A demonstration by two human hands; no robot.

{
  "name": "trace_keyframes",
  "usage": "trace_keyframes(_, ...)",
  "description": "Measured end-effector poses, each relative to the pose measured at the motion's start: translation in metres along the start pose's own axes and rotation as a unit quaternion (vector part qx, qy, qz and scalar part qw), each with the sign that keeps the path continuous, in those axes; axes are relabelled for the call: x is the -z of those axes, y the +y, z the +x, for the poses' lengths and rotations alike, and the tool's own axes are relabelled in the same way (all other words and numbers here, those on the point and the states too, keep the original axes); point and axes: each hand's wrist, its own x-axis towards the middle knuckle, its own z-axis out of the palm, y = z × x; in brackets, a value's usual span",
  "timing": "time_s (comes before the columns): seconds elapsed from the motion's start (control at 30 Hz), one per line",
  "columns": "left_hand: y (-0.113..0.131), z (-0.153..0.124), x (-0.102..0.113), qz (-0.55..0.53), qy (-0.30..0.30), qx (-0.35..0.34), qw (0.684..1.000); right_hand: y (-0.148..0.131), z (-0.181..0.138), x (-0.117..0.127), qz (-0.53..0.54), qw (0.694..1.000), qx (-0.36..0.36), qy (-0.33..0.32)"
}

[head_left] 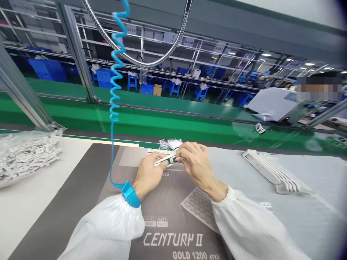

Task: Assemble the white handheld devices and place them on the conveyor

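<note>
Head view: our L hand & R hand are close together mid-frame, both pinching a slim white strip w/ a green section. L thumb & fingers hold its near end, R fingers wrap the green bit, partly hiding it. Strip's held over a grey printed box marked "CENTURY II GOLD 1200", clear plastic bag just behind. Blue wrist strap on our L wrist, coiled blue cord running up. Bag of small white parts far L; stack of white plastic pieces on pale grey mat to R. White smock sleeves at bottom. Green-sided line ahead, blue bins beyond.
</note>
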Motion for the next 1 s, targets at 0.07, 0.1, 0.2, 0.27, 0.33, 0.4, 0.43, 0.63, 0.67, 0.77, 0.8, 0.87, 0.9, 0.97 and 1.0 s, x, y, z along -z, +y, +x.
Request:
trace_keyframes(0.07,-0.004,0.006,0.003,0.005,0.066,0.028,0.997,-0.004,0.007,-0.002,0.064,0.997,-0.034,-0.016)
trace_keyframes(0.1,-0.006,0.010,0.007,0.018,0.113,0.041,0.993,-0.006,0.012,-0.002,0.089,0.995,-0.043,-0.020)
trace_keyframes(0.2,-0.012,0.019,0.020,0.029,0.236,0.064,0.969,-0.008,0.028,-0.007,0.121,0.991,-0.056,-0.008)
trace_keyframes(0.27,-0.015,0.022,0.027,-0.009,0.245,0.056,0.968,-0.007,0.037,-0.014,0.122,0.989,-0.077,0.015)
trace_keyframes(0.33,-0.016,0.022,0.030,-0.032,0.224,0.040,0.973,-0.004,0.044,-0.023,0.121,0.989,-0.083,0.035)
trace_keyframes(0.4,-0.015,0.021,0.028,-0.023,0.194,0.020,0.980,0.000,0.049,-0.029,0.107,0.992,-0.060,0.043)
trace_keyframes(0.43,-0.013,0.019,0.025,-0.017,0.173,0.007,0.985,0.001,0.051,-0.031,0.094,0.994,-0.043,0.043)
trace_keyframes(0.63,-0.005,0.013,0.012,-0.041,0.071,-0.001,0.997,0.008,0.044,-0.028,-0.017,0.997,0.064,0.033)
trace_keyframes(0.67,-0.006,0.014,0.012,-0.048,0.080,0.008,0.996,0.008,0.039,-0.027,-0.022,0.996,0.078,0.023)
trace_keyframes(0.77,-0.014,0.019,0.017,-0.048,0.168,0.023,0.984,0.007,0.024,-0.025,0.028,0.996,0.078,-0.026)
trace_keyframes(0.8,-0.016,0.020,0.020,-0.041,0.198,0.026,0.979,0.006,0.021,-0.024,0.056,0.996,0.055,-0.036)
trace_keyframes(0.87,-0.019,0.022,0.025,-0.024,0.222,0.024,0.974,0.006,0.021,-0.023,0.099,0.995,-0.011,-0.032)
trace_keyframes(0.9,-0.019,0.023,0.026,-0.019,0.215,0.019,0.976,0.006,0.024,-0.023,0.109,0.993,-0.037,-0.022)
trace_keyframes(0.97,-0.017,0.021,0.025,-0.019,0.179,0.009,0.984,0.005,0.033,-0.024,0.118,0.991,-0.058,-0.004)
trace_keyframes(1.0,-0.016,0.020,0.023,-0.026,0.156,0.006,0.987,0.005,0.038,-0.025,0.119,0.991,-0.060,0.003)
